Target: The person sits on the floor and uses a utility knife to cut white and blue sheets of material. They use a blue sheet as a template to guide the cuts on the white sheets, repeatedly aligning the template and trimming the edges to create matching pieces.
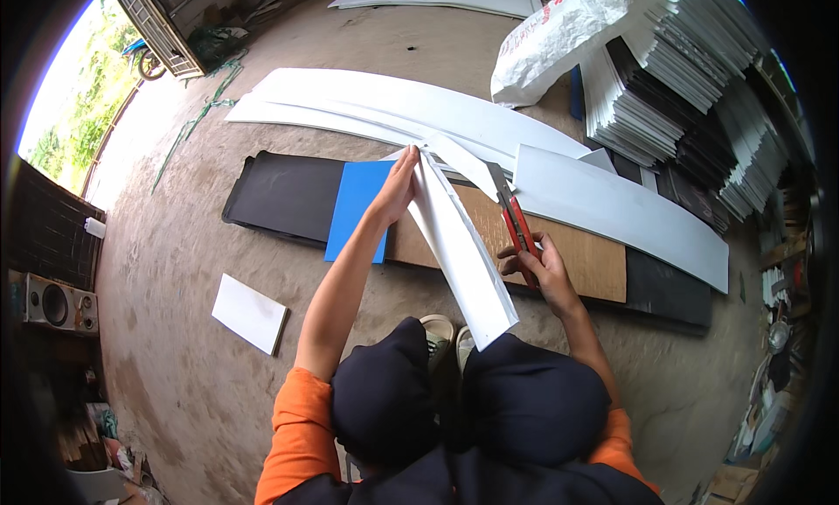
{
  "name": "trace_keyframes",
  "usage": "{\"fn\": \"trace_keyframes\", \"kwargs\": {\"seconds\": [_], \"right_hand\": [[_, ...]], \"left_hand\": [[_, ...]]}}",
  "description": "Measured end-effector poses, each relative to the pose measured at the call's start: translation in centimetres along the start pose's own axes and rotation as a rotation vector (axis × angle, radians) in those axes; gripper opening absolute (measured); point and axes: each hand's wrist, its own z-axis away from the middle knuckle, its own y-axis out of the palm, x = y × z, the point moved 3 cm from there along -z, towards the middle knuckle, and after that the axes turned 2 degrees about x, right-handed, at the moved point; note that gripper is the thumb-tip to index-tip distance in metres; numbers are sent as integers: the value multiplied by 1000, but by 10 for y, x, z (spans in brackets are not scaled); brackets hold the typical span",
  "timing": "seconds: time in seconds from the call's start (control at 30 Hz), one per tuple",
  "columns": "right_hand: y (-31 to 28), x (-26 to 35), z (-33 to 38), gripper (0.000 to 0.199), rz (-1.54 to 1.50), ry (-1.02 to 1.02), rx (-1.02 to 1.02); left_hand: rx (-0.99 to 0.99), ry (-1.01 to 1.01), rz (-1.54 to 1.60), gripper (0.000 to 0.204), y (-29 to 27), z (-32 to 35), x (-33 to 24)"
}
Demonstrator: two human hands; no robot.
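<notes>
white and creased, the strip slants over the brown board toward the knees, its far end pinched between the thumb and fingers of the left hand, while the right hand has its fingers closed round the handle of the red knife. it looks light, fairly stiff lengthwise but apt to buckle, perhaps a little slick, so it is best held near an end, by the folded edge, clear of the blade.
</notes>
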Motion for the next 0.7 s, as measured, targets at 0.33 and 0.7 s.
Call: {"fn": "trace_keyframes", "kwargs": {"seconds": [0.33, 0.7], "right_hand": [[17, 20, -30, 27, 444, -44, 175], [25, 13, -16, 50, 1023, -296, 110]], "left_hand": [[-64, 0, 14, 41, -9, 7, 4], [-218, 40, -109, 49, -9, -7, 36]]}}
